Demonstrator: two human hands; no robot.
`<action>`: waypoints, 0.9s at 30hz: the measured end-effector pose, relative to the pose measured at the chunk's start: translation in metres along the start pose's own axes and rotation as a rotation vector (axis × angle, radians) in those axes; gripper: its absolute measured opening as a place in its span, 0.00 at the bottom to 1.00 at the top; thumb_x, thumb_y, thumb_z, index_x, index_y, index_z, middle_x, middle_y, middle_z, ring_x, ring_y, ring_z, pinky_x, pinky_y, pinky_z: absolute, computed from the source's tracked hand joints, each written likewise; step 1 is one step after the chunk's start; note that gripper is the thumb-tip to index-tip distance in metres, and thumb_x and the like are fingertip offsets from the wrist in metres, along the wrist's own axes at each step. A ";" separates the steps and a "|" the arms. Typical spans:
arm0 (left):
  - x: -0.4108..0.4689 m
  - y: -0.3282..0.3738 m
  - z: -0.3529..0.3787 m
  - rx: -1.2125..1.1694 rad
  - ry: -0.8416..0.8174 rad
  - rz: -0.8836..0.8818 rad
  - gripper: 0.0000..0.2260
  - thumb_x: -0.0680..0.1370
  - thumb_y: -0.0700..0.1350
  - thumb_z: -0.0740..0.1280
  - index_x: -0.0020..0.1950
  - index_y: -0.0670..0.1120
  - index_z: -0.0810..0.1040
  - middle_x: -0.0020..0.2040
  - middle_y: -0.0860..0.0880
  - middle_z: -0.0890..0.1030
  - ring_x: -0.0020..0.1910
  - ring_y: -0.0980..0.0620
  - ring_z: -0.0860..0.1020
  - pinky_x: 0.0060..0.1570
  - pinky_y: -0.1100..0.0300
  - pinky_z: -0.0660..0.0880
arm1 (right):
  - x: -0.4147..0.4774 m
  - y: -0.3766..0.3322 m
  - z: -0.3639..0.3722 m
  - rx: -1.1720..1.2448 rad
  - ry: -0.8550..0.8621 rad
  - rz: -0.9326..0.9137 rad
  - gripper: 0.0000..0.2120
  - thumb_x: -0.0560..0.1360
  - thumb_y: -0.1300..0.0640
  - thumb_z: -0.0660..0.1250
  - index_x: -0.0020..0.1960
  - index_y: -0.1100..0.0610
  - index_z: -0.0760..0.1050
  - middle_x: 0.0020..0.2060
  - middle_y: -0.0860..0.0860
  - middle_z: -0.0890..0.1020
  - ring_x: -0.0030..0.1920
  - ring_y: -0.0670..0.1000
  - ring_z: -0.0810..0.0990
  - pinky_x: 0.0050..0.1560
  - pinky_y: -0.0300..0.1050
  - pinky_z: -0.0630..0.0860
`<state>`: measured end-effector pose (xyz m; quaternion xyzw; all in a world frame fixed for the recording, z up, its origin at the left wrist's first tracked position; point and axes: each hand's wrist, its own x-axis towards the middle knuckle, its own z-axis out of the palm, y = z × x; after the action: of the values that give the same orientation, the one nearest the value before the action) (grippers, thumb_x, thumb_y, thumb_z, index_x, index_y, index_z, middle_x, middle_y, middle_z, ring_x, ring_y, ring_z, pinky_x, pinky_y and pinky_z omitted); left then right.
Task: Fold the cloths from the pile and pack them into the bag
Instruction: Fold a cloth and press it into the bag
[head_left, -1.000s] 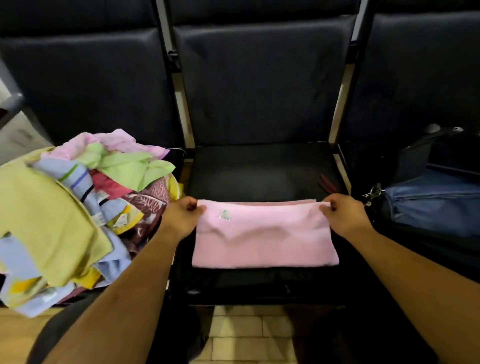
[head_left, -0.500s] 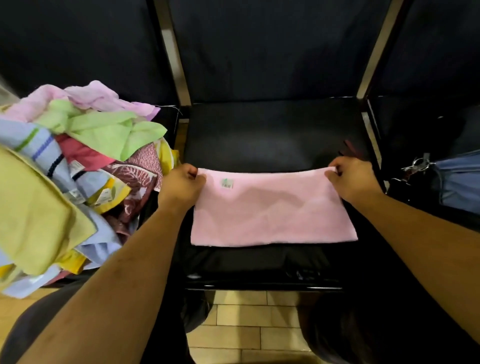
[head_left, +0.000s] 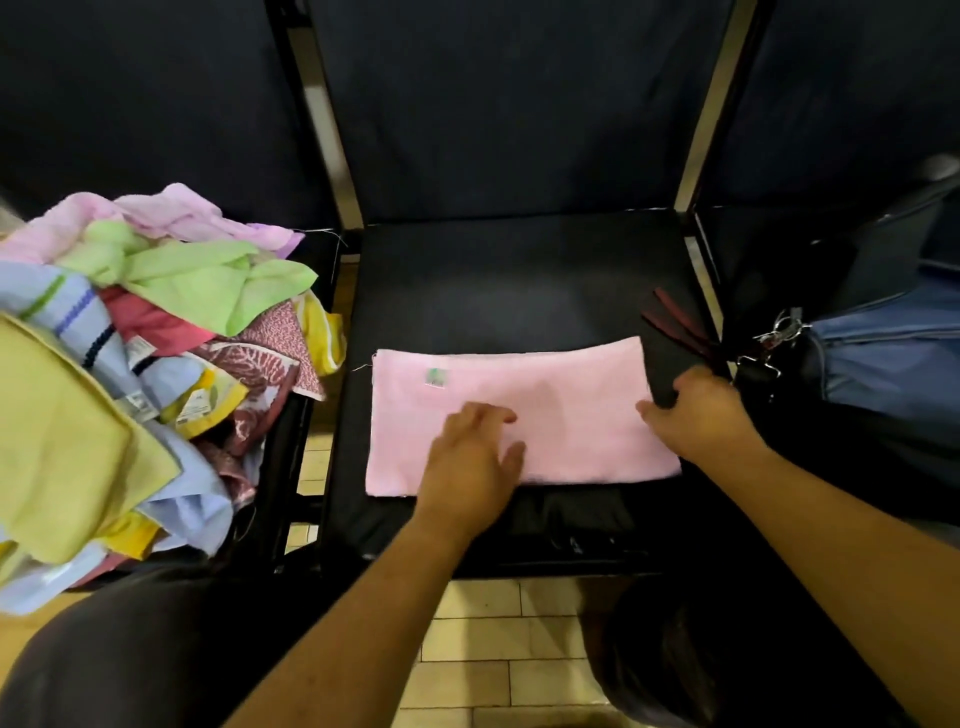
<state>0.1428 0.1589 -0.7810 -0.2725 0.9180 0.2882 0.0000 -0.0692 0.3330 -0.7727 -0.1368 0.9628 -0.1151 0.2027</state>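
Fingers (head_left: 488, 415) of our left hand (head_left: 467, 467) lie spread and straight, pressed flat on the pink rectangular cloth (head_left: 571, 415) around its middle, near the near edge. Our right hand (head_left: 706, 415) sits at the cloth's right edge, thumb lying on top and the other fingers curled just beyond the edge. As far as we can judge it is pinching that edge, though the underside of the grip is hidden.

Half a second ago both our hands were closed on the two far corners. Since then the left has let go and come in to the centre, and the right has slid toward us along the right side. We read that as the lengthwise fold being finished and a crosswise one being set up, with the left palm marking the crease line.

The pink cloth lies flat on the near half of the black padded seat (head_left: 493, 291). Its long axis runs left to right and its far edge climbs slightly toward the right. A small label sits near the far left corner.

Outward from there, the heap of mixed coloured cloths (head_left: 156, 338) is on the left and the blue fabric bag (head_left: 883, 364) on the right — both apart from the cloth, so packing is not yet begun.
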 end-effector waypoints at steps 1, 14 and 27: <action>-0.008 0.007 0.009 0.029 -0.070 0.026 0.19 0.83 0.57 0.62 0.74 0.55 0.70 0.75 0.52 0.68 0.73 0.48 0.67 0.71 0.52 0.66 | -0.009 0.003 -0.003 -0.110 -0.075 0.026 0.29 0.76 0.42 0.72 0.60 0.68 0.74 0.58 0.65 0.80 0.59 0.64 0.79 0.56 0.51 0.75; -0.038 0.003 0.040 0.266 -0.237 0.148 0.31 0.83 0.68 0.41 0.84 0.59 0.46 0.85 0.50 0.42 0.83 0.47 0.40 0.81 0.45 0.42 | -0.072 -0.011 0.024 0.978 -0.016 0.520 0.15 0.76 0.63 0.73 0.60 0.66 0.76 0.58 0.63 0.80 0.45 0.59 0.80 0.51 0.57 0.82; 0.025 -0.052 -0.101 -0.170 -0.369 -0.238 0.24 0.83 0.58 0.62 0.78 0.52 0.68 0.74 0.48 0.74 0.69 0.46 0.75 0.68 0.56 0.70 | -0.091 -0.063 0.037 1.275 0.188 0.439 0.11 0.79 0.58 0.68 0.61 0.53 0.76 0.56 0.54 0.82 0.55 0.58 0.82 0.59 0.55 0.79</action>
<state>0.1631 0.0576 -0.7280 -0.3207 0.8361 0.4075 0.1788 0.0399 0.2957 -0.7555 0.2185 0.7256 -0.6277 0.1778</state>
